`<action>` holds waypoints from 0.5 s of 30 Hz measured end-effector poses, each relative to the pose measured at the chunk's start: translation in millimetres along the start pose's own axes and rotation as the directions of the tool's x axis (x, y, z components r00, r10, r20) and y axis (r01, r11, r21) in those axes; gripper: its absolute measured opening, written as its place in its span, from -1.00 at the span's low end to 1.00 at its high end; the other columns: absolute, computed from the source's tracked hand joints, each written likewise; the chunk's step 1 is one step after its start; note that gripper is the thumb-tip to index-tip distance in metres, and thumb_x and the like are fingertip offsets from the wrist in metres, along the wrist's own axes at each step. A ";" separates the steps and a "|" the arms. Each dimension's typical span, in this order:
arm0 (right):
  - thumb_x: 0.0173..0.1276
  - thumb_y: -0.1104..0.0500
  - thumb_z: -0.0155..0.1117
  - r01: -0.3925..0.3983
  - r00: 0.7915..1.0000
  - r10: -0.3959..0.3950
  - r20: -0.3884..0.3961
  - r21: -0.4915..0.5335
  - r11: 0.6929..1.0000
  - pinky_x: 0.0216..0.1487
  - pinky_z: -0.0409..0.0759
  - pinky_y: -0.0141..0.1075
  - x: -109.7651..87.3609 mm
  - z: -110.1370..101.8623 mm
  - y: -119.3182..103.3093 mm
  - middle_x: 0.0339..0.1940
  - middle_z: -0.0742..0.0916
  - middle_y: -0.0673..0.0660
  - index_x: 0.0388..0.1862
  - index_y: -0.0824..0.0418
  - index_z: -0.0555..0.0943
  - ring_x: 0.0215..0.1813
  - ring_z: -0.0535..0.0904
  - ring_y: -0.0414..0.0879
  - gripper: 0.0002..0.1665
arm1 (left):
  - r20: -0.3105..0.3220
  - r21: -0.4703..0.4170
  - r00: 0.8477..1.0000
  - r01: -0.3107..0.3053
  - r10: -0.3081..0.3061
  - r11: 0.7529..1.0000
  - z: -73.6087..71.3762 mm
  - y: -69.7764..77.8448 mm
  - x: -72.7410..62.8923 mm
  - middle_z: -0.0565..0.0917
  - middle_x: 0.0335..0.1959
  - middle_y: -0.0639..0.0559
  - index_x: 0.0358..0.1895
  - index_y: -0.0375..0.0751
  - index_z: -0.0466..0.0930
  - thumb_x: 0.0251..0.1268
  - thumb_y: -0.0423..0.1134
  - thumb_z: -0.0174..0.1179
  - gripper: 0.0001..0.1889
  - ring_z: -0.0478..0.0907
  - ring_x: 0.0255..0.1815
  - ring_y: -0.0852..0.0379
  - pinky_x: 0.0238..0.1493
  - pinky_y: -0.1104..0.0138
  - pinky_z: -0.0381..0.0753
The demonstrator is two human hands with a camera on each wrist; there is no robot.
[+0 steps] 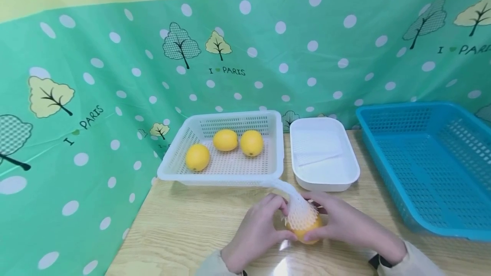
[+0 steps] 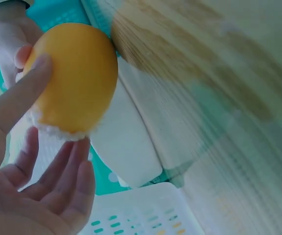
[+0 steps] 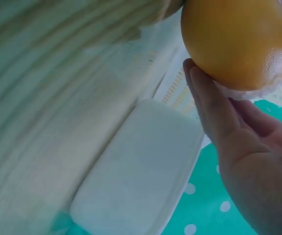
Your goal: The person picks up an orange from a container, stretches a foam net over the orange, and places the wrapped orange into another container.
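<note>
Both hands are at a yellow-orange orange (image 1: 310, 234) low over the table, partly covered by a white mesh net sleeve (image 1: 300, 213). The sleeve's long loose end trails back to the white basket's front rim. My left hand (image 1: 258, 227) holds the fruit from the left, thumb on its bare side and fingers around the net's edge. From the right, my right hand (image 1: 343, 220) grips it with thumb and fingers. In the left wrist view the orange (image 2: 79, 73) shows its bare end, the net rim (image 2: 62, 132) around its far part. Some right-hand fingers are hidden behind it.
Behind the hands, a white perforated basket (image 1: 220, 177) holds three more such fruits (image 1: 225, 140). Beside it, a white tub (image 1: 326, 169) has thin white net material (image 1: 320, 158) inside. A blue basket (image 1: 395, 182) stands at the right. A green dotted cloth (image 1: 268, 54) hangs behind.
</note>
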State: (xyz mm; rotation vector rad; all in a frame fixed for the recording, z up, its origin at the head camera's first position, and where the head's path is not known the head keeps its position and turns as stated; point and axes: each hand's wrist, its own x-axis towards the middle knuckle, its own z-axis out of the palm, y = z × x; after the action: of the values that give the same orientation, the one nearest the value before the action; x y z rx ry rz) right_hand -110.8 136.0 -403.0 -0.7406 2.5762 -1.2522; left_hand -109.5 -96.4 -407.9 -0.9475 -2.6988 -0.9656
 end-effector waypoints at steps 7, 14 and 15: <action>-0.04 -0.28 0.53 -0.020 0.999 0.020 -0.047 0.001 1.000 0.18 0.63 -0.11 4.8 -0.4 6.2 0.26 0.60 0.06 0.36 0.14 0.42 0.25 0.57 0.02 0.04 | -0.050 0.023 0.999 -0.014 0.015 1.000 2.4 0.4 7.1 0.66 -0.02 0.13 -0.17 -0.06 0.51 -0.27 -0.13 0.62 -0.46 0.61 -0.05 0.19 -0.03 0.47 0.62; -0.05 -0.27 0.52 0.016 1.000 -0.016 -0.002 -0.046 0.999 0.22 0.59 -0.12 -1.3 -8.8 9.3 0.16 0.61 -0.07 0.28 0.07 0.37 0.21 0.55 -0.10 -0.03 | -0.035 -0.038 0.998 -0.062 0.060 0.997 3.6 3.7 14.5 0.68 0.05 0.09 -0.33 -0.04 0.51 -0.19 -0.12 0.59 -0.59 0.60 0.01 0.23 0.03 0.48 0.59; -0.05 -0.28 0.51 0.023 1.000 -0.023 0.000 -0.059 0.998 0.22 0.59 -0.12 -2.2 -9.8 9.0 0.17 0.61 -0.07 0.29 0.08 0.36 0.20 0.55 -0.10 -0.02 | -0.032 -0.044 0.998 -0.061 0.060 0.997 3.8 4.2 14.9 0.68 0.05 0.09 -0.33 -0.04 0.51 -0.18 -0.13 0.59 -0.59 0.59 -0.01 0.24 0.00 0.49 0.59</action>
State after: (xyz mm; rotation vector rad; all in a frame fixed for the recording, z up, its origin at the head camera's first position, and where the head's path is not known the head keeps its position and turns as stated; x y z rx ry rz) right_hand -115.8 148.5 -404.0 -0.7833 2.6223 -1.1879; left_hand -118.5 -83.9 -404.0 -1.0080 -2.6177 -1.0239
